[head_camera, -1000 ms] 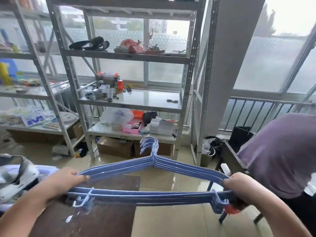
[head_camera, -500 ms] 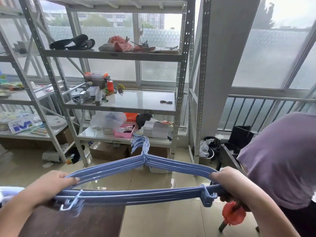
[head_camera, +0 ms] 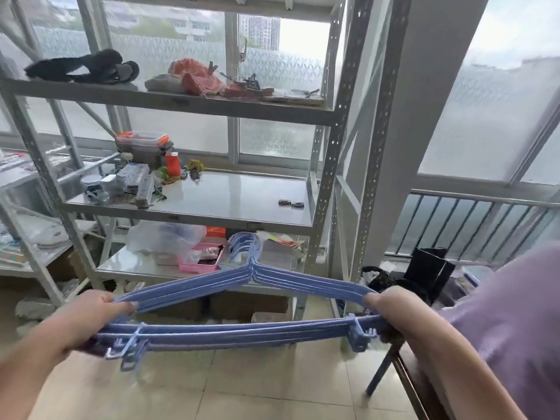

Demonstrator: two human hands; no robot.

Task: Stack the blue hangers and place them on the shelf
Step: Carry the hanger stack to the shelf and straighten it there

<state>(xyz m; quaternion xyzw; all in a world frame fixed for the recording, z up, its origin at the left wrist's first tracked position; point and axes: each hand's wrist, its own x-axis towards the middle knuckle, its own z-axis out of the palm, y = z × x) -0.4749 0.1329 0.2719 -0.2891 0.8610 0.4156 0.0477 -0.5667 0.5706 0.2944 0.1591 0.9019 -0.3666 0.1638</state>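
A stack of several blue hangers (head_camera: 242,330) lies flat in the air in front of me, hooks pointing away toward the shelf unit. My left hand (head_camera: 81,321) grips the stack's left end, and my right hand (head_camera: 391,313) grips its right end. The grey metal shelf unit (head_camera: 325,165) stands straight ahead. Its middle shelf (head_camera: 242,198) has a bare glossy area on the right half. The hanger hooks sit level with the lower shelf (head_camera: 142,268).
Small clutter fills the left of the middle shelf, with an orange bottle (head_camera: 172,165) and boxes. A pink tray (head_camera: 201,258) and plastic bag lie on the lower shelf. A dark table edge (head_camera: 409,380) is at lower right. Cardboard boxes sit under the shelf.
I have come closer to the shelf unit, which now looms larger. Both hands still hold the hanger stack, carried forward. The brown table at lower left has dropped out of view.
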